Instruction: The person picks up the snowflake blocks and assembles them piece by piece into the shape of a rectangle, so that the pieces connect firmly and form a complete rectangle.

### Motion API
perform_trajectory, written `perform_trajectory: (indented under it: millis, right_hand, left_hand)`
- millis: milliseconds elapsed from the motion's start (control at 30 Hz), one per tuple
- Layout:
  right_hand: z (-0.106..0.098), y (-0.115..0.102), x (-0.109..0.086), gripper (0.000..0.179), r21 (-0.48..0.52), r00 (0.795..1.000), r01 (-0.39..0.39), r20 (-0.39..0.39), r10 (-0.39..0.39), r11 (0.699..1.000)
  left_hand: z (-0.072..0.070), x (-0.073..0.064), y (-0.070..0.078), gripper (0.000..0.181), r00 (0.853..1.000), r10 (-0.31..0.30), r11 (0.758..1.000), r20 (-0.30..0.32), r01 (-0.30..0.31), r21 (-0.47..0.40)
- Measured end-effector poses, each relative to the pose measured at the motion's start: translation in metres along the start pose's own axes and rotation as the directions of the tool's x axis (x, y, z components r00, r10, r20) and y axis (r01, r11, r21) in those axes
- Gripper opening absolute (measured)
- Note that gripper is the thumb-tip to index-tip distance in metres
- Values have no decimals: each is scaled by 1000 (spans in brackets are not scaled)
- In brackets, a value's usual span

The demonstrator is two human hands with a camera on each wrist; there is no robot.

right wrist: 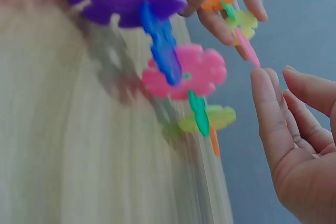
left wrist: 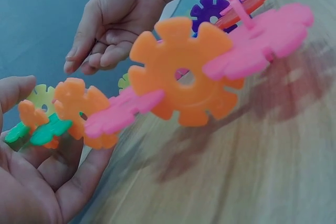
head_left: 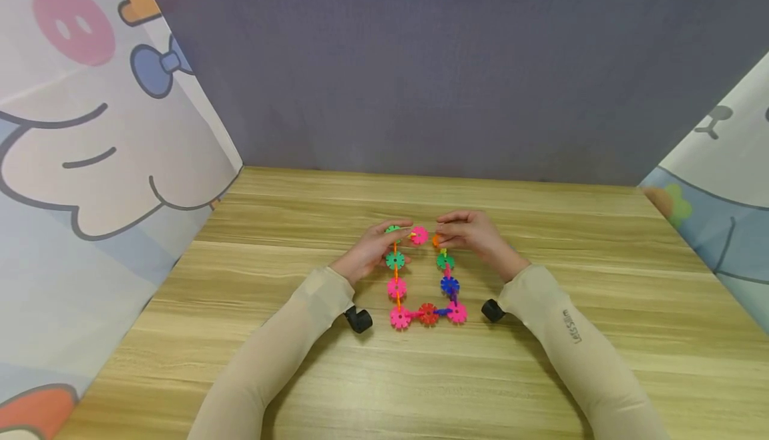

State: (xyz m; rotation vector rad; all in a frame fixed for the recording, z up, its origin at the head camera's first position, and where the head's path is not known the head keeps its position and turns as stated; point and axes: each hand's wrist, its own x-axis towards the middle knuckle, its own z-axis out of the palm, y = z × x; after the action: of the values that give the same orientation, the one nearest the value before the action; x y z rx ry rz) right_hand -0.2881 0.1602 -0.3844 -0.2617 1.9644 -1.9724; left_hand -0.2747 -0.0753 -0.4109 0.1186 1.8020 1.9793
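A chain of notched plastic snowflake discs, in pink, green, orange, red and blue, forms a nearly closed rectangle on the table. My left hand holds its far left corner, thumb above and fingers below, as the left wrist view shows. From there a short run reaches right to a pink disc. My right hand is at the far right corner, by an orange disc. In the right wrist view its fingertips come close to a pink disc seen edge-on; whether they touch it I cannot tell.
The wooden table carries the chain, with a dark grey panel behind it. Cartoon-printed panels rise on both sides. Black wrist devices stick out below both beige sleeves.
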Motion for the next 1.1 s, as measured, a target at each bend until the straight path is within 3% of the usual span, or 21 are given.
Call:
perform_trajectory:
  millis: [600,800,1100]
  right_hand:
    - [-36,5,-13,41,-3,999,27,-45,-27,1000]
    - [-50,6,-18,45,-62,997,0,-76,-5,998]
    - [-70,6,-25,47,-52,996,-10,-84,6,999]
  left_hand:
    - [0,0,-1,41,1000,-7,1000,-20,7,5]
    - [-1,0,-2,41,1000,3,1000,-11,-3,10]
    - [-1,0,-1,38,1000,3,1000,-20,-3,2]
